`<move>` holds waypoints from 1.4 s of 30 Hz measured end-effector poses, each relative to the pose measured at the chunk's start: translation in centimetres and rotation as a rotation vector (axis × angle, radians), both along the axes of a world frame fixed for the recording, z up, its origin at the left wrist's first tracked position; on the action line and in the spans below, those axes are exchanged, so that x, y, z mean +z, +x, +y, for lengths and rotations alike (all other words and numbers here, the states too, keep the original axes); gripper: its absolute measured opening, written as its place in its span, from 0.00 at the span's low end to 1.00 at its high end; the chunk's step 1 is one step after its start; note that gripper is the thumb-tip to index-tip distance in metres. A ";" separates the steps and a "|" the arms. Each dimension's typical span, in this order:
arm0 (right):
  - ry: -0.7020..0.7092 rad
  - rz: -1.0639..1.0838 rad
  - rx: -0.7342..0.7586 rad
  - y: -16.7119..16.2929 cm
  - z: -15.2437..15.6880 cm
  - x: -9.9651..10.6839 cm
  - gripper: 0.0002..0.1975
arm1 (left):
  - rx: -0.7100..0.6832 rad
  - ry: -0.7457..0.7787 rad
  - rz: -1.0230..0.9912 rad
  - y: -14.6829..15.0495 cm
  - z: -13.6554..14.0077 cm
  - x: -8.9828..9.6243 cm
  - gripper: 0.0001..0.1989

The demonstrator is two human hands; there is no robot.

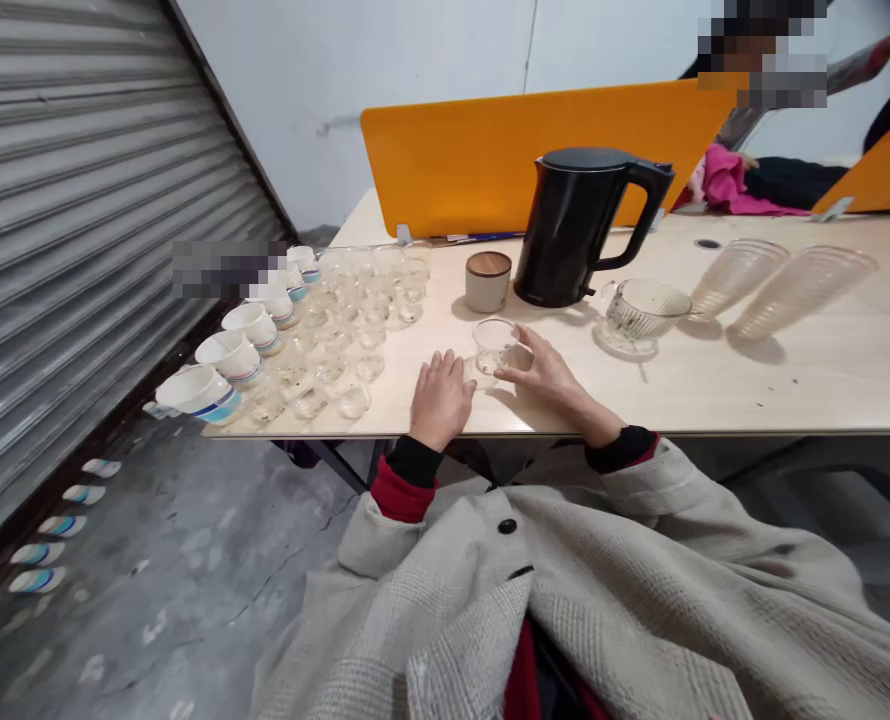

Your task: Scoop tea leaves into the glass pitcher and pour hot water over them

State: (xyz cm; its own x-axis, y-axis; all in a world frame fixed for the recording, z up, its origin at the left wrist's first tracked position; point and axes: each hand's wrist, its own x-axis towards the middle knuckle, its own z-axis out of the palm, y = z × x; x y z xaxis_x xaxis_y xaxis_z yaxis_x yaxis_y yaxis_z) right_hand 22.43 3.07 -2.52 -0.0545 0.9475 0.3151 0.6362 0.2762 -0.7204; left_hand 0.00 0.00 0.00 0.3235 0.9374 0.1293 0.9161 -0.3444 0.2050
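Observation:
A small clear glass cup [494,345] stands on the wooden table [715,385] in front of me. My right hand [546,375] has its fingers around the right side of this cup. Just left of the cup, my left hand [440,396] rests flat on the table with fingers together, holding nothing. Behind the cup stand a black electric kettle [576,225] and a small beige jar with a wooden lid [488,280].
Several small glass cups [347,320] and a row of white ceramic cups with coloured bands [239,345] fill the table's left end. A glass pitcher [640,310] and two tall ribbed glasses [771,280] lie right. Orange dividers [475,160] stand behind; another person works beyond.

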 end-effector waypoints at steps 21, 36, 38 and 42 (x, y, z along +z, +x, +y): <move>-0.027 0.207 0.153 -8.3 7.2 3.0 0.30 | -0.038 0.099 -0.135 -0.7 -1.5 -0.7 0.26; -0.174 0.301 0.262 -13.6 11.6 1.6 0.32 | -0.044 0.124 -0.208 -0.9 -1.6 -0.6 0.17; -0.172 0.329 0.267 -13.9 11.8 1.3 0.31 | -0.043 0.122 -0.214 -0.9 -1.7 -0.6 0.17; -0.166 0.333 0.257 -14.2 12.2 0.8 0.28 | -0.043 0.119 -0.219 -0.9 -1.7 -0.6 0.17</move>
State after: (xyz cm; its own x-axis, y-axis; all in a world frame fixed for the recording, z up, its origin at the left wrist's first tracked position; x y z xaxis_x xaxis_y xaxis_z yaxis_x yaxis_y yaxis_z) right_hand 8.22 15.26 -1.67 -0.2165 0.9556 0.2000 0.2881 0.2583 -0.9221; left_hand -0.85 -1.72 -0.60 0.3148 0.8975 0.3089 0.8384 -0.4155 0.3527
